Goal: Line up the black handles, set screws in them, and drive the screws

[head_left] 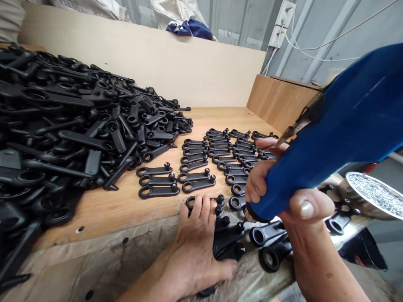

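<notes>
My left hand [198, 247] lies palm down on a group of black crank handles [231, 233], its fingers stretched over the upper ones and its thumb spread to the side. Each handle has a ring at one end and a small knob at the other; some are hidden under the hand. My right hand [302, 205] is wrapped round a blue power tool [333, 126] raised above the bench. A narrow pointed tip sticks out beyond the tool's far side, near my fingers. Below the tool lie larger-looking black handles [267, 234].
A big heap of black handles [78, 109] covers the left side. More handles stand in neat rows [220, 147] on the wooden bench [103, 214]. At right is a bowl [349, 188] of small silvery metal pieces. Boards [151, 63] wall the back; a socket strip [281, 23] hangs behind.
</notes>
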Motion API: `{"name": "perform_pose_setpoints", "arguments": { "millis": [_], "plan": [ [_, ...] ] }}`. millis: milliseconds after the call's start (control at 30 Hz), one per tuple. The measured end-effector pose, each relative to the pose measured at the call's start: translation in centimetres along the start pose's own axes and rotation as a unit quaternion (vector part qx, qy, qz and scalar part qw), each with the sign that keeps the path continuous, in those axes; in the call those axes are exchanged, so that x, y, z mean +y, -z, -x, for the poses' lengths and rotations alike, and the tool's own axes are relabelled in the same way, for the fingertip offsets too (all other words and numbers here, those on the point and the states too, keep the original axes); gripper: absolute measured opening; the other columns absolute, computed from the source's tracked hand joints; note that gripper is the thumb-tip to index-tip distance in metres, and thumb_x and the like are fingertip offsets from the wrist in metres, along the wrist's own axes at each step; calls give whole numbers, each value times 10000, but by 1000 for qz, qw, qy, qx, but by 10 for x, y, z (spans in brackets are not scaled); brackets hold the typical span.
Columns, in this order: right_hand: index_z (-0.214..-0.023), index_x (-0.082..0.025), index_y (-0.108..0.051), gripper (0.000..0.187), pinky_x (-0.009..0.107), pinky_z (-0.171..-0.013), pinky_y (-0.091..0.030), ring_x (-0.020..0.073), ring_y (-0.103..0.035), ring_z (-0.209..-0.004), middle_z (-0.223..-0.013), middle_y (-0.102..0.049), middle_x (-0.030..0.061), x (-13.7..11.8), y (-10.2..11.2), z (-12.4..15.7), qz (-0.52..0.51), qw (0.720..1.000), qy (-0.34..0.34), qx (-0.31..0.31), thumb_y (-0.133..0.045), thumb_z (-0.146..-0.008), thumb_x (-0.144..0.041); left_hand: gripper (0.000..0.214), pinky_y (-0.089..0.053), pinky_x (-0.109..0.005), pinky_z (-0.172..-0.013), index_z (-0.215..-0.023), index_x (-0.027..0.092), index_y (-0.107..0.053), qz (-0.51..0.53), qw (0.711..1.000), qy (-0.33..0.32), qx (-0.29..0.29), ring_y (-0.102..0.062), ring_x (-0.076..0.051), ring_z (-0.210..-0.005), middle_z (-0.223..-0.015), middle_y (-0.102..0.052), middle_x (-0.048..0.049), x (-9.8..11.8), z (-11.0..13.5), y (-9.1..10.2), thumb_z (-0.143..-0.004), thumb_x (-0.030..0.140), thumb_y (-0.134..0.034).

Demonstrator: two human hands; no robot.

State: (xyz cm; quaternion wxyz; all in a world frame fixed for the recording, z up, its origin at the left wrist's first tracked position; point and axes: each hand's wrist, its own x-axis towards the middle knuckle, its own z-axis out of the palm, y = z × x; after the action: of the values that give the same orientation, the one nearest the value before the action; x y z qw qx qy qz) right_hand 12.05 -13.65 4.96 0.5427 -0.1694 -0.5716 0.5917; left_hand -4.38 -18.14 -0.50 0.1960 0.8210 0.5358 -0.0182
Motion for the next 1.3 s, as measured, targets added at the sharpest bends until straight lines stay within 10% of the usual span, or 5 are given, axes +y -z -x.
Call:
{"name": "perform_pose_setpoints", "arguments": {
  "millis": [1300],
  "plan": [
    [-1024, -228, -528, 593, 314, -484, -425, 159, -513, -487, -588, -583, -34, 0, 0, 4, 74, 996, -37, -26, -792, -504, -334, 928, -138, -602, -1046, -1322, 27, -399, 0, 1000, -8, 13, -113, -403, -1349, -1447, -200, -278, 0, 0, -3, -639, 642, -524]
  ]
}}
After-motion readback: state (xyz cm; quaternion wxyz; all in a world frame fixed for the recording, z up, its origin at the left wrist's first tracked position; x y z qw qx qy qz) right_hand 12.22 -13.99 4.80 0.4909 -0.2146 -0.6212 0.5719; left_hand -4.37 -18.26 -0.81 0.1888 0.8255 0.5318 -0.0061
